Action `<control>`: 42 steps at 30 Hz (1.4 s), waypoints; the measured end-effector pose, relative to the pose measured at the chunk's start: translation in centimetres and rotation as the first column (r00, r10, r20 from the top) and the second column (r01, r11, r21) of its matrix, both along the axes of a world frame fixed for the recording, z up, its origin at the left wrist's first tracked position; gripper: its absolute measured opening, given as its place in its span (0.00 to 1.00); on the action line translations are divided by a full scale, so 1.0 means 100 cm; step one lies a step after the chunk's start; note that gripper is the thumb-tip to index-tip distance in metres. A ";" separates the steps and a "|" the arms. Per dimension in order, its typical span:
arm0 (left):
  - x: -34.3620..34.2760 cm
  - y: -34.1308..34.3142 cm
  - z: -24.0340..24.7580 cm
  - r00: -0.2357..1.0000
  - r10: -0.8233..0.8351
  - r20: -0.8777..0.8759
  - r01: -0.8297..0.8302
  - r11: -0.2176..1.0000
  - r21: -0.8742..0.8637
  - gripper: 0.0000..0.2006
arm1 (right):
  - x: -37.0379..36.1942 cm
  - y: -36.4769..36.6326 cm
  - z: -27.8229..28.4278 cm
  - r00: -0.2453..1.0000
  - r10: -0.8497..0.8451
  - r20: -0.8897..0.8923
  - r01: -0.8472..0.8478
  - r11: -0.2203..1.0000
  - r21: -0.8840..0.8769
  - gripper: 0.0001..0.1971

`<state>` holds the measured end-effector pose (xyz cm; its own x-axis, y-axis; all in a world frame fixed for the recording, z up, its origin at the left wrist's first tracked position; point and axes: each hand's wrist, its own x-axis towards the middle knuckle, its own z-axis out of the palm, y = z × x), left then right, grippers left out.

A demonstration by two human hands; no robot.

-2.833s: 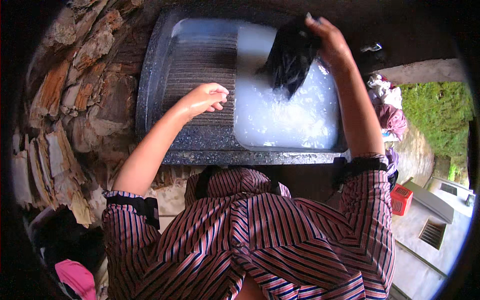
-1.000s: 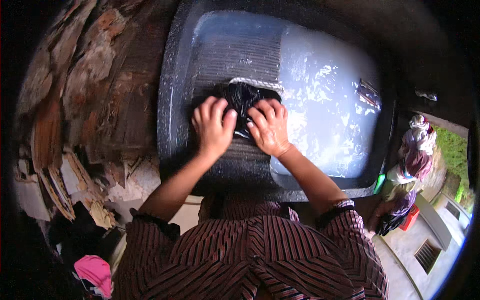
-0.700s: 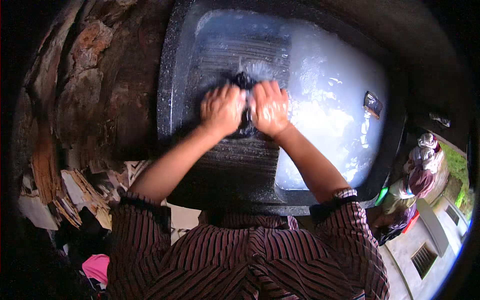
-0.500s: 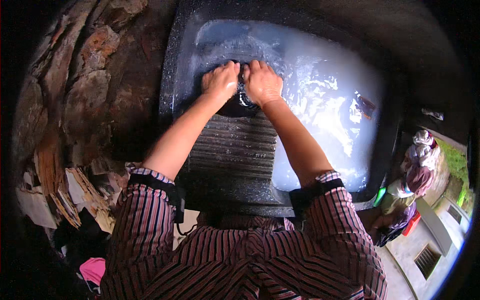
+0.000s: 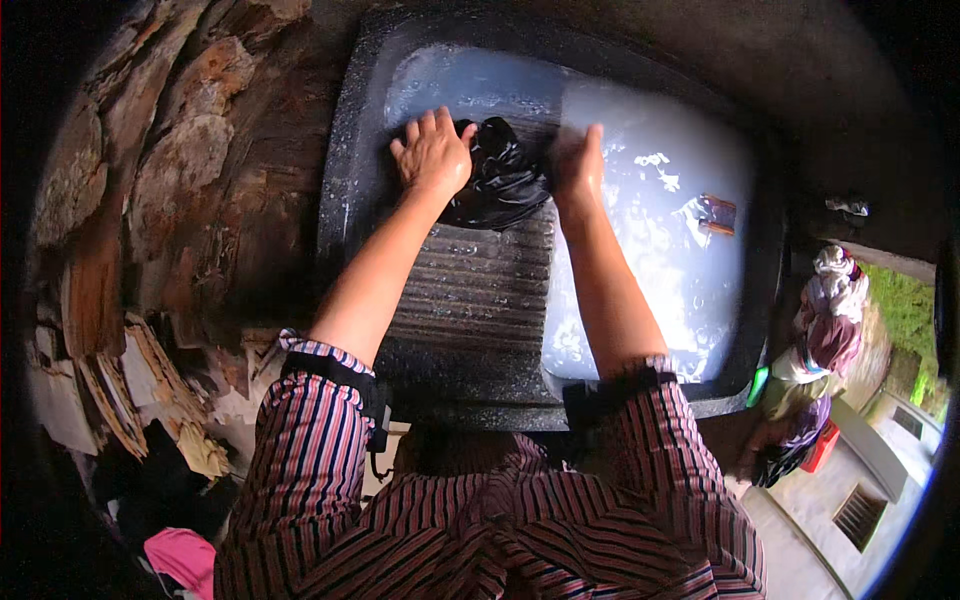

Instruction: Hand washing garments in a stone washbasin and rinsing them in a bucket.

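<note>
Head view: left hand (image 5: 433,158) splays against black cloth (image 5: 502,180), right hand (image 5: 580,170) blurred beside it, grip unclear; no longer together, they seemingly pause two-handed rubbing.

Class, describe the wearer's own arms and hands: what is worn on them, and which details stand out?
The left hand and right hand, the latter blurred, wear no gloves. Striped sleeves in pinkish red, dark and pale lines leave the forearms bare. A black band circles each sleeve near its end.
</note>
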<state>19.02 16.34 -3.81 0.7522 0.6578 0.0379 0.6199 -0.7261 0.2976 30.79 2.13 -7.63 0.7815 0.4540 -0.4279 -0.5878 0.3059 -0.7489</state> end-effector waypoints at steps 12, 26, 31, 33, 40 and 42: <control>-0.149 -0.056 0.009 0.896 -0.148 0.418 0.189 0.980 -0.059 0.09 | -0.140 -0.008 0.057 -0.271 0.523 0.808 0.076 0.848 -0.524 0.15; -0.154 -0.055 0.023 0.928 -0.247 0.278 0.299 0.941 -0.161 0.08 | -0.133 -0.019 0.053 -0.152 0.642 0.752 -0.044 0.755 -0.654 0.14; -0.048 -0.013 0.012 0.992 -0.042 0.117 0.065 0.979 -0.196 0.12 | -0.080 0.052 0.033 0.031 0.811 0.584 0.365 0.535 -0.762 0.10; -0.018 0.012 0.009 0.997 0.043 -0.066 -0.063 0.937 -0.345 0.12 | -0.057 0.081 0.026 0.109 0.870 0.480 0.448 0.388 -0.806 0.13; -0.027 0.026 -0.006 0.976 0.208 -0.059 -0.215 0.962 -0.169 0.29 | -0.051 0.058 0.041 0.193 0.947 0.256 0.013 0.258 -0.966 0.30; -0.045 0.017 0.004 0.990 0.033 -0.141 -0.075 0.951 -0.301 0.31 | -0.050 0.031 0.041 0.083 0.953 0.292 -0.125 0.301 -0.945 0.37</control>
